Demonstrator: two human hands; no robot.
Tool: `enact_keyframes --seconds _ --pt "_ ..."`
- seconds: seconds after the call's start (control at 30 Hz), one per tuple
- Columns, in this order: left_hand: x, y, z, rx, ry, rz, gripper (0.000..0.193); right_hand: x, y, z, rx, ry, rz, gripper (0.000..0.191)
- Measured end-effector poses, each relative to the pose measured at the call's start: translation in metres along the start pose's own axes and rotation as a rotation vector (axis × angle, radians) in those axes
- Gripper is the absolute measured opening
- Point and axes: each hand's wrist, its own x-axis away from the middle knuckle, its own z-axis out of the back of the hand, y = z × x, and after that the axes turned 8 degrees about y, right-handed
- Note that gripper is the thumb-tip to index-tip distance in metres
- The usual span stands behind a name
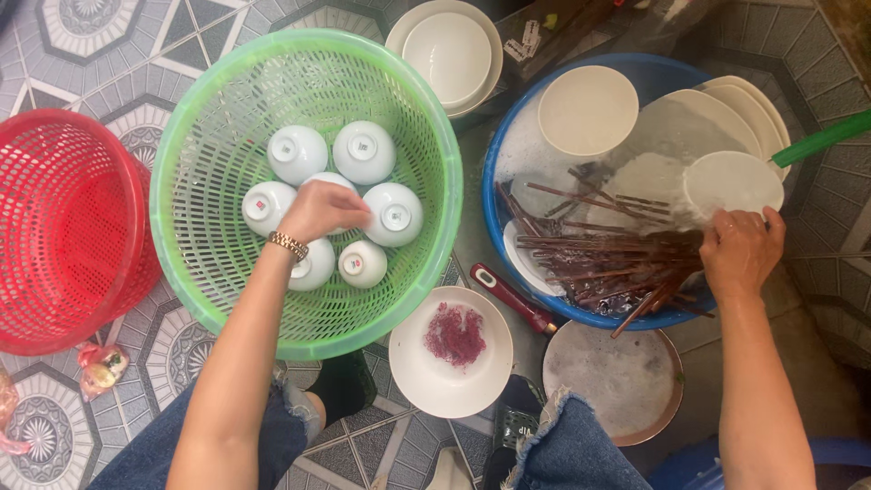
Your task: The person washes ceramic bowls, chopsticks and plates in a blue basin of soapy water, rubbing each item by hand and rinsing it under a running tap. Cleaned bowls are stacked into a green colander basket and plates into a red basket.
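Your left hand [322, 210]: fingers closed over a bowl [334, 186] mid-basket [195, 136]. Right hand [739, 249]: fingers grip a plate [730, 181], chopsticks [599, 259] lying leftward.

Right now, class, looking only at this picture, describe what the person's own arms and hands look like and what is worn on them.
Both arms are bare, with no sleeves or gloves. The left hand has a gold-coloured metal link bracelet at its wrist. The right hand wears nothing visible; its forearm looks wet and shiny. No rings show.

Patterned floor tiles [54, 426] — grey, white, octagonal — under even daylight.
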Motion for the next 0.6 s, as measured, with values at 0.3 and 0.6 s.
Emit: enact_keyframes --seconds 0.3,0.6 --pt "0.059 0.156 -0.141 -0.259 -0.358 -0.446 0.025 -0.004 -0.006 0.007 -0.052 0.034 -0.052 0.01" --pt "-0.02 0.193 -0.301 0.547 -0.518 -0.167 0.041 -0.015 -0.024 0.019 -1.968 0.238 -1.157 0.037"
